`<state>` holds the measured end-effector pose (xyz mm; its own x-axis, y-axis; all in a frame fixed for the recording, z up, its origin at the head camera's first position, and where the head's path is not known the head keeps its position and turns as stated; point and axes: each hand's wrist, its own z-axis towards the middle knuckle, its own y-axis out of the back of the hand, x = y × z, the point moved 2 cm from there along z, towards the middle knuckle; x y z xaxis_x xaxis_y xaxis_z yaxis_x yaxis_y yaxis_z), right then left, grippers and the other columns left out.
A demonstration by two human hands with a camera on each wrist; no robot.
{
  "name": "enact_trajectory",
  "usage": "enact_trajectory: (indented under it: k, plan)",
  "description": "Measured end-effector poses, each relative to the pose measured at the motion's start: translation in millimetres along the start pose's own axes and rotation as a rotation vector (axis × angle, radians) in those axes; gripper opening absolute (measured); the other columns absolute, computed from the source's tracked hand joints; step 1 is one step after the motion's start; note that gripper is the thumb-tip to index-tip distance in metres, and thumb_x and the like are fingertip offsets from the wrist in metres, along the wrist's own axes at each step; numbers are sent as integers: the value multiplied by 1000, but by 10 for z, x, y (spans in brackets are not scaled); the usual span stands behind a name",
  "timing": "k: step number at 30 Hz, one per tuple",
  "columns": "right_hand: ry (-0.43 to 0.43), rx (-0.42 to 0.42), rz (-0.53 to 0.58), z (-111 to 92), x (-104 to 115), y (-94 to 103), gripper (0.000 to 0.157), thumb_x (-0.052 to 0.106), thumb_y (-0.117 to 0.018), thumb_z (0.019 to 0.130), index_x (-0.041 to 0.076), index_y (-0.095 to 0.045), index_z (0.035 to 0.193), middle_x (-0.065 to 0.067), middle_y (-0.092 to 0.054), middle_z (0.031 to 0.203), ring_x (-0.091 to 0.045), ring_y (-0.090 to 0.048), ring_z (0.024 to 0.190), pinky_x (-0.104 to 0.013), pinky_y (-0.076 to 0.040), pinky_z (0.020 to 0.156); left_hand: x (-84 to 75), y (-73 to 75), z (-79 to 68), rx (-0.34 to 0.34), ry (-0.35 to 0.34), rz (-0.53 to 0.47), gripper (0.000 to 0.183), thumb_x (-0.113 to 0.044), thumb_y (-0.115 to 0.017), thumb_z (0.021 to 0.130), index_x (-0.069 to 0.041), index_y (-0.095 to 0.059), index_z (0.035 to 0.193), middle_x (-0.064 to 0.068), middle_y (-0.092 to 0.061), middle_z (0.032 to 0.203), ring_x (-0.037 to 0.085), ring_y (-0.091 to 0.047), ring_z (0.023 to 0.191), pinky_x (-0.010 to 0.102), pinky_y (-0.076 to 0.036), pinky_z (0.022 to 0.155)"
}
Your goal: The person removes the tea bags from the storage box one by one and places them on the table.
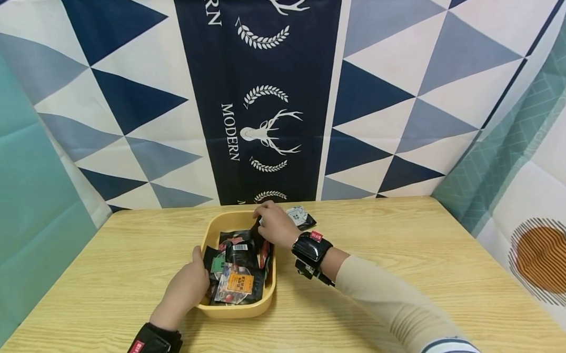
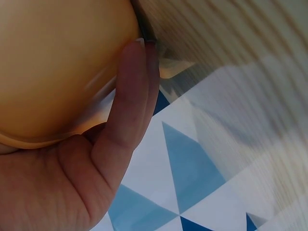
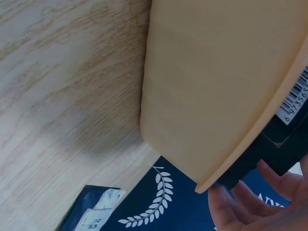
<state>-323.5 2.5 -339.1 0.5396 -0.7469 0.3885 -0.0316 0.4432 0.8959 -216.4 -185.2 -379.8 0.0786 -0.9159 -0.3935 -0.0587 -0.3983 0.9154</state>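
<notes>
A yellow plastic basket (image 1: 241, 311) stands on the table, full of dark packets with coloured labels. My left hand (image 1: 187, 282) grips its left side; the left wrist view shows fingers (image 2: 127, 91) along the outer wall and the palm by the rim. At the back right corner, my right hand (image 1: 276, 225) pinches a black packet (image 3: 269, 151) with a barcode, partly above the rim. The fingers partly hide that packet in the head view. In the basket lie a packet with an orange label (image 1: 240, 282) and one with a green label (image 1: 218, 264).
Another black-and-white packet (image 1: 299, 216) lies on the table just right of the basket, near the back edge. A patterned cloth (image 1: 265, 93) hangs behind the wooden table (image 1: 363, 278), with more cloth at both sides.
</notes>
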Motion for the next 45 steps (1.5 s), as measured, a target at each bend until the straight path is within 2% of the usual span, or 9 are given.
enact_trajectory:
  k: [4, 7, 13, 18, 27, 38, 45]
  plan:
    - [-6, 50, 31, -1, -2, -14, 31, 6, -59, 85, 4, -61, 116, -13, -48, 130, -21, -51, 97, -32, -45, 82, -10, -6, 1, 1, 0, 6, 60, -10, -34, 97, 13, -4, 143, 6, -53, 57, 15, -51, 46, 26, -35, 42]
    - [4, 80, 32, 3, 11, -24, 32, 6, -60, 85, 5, -62, 117, -12, -51, 127, -20, -52, 98, -32, -45, 84, -13, -5, -4, -1, -5, 16, 60, -11, -34, 98, 13, -5, 143, 6, -52, 56, 15, -51, 45, 26, -34, 41]
    - [52, 115, -3, 11, 46, -40, 22, 10, -58, 88, 6, -68, 107, -7, -64, 106, -17, -57, 90, -32, -46, 82, -12, -3, -17, -10, -10, 30, 60, -12, -36, 98, 13, -5, 143, 6, -50, 53, 15, -48, 42, 25, -31, 41]
    - [47, 111, 7, 11, 45, -48, 21, 14, -53, 92, 7, -69, 102, -3, -68, 95, -13, -56, 79, -28, -46, 75, 7, -8, -25, -26, -31, 29, 60, -10, -36, 97, 14, -6, 143, 5, -50, 52, 14, -47, 41, 25, -30, 40]
    - [18, 108, 69, 1, 11, -31, 21, 10, -52, 91, 5, -70, 102, -4, -68, 96, -12, -55, 76, -26, -46, 70, 7, -21, -20, -23, -27, 29, 59, -10, -35, 97, 14, -6, 143, 5, -50, 54, 14, -48, 43, 25, -31, 40]
    - [48, 22, 68, 8, -19, 94, 23, -2, -53, 85, 2, -70, 100, -8, -68, 100, -16, -58, 83, -27, -47, 73, -6, -6, -17, -22, -25, 32, 59, -11, -35, 98, 14, -6, 143, 6, -51, 56, 14, -50, 45, 26, -32, 41]
    - [37, -47, 118, -6, -12, 256, 23, -4, -51, 86, 0, -70, 99, -11, -66, 105, -14, -48, 69, -22, -37, 61, 2, -13, -22, -16, -14, 22, 59, -11, -34, 97, 14, -5, 143, 7, -52, 57, 15, -50, 46, 26, -34, 42]
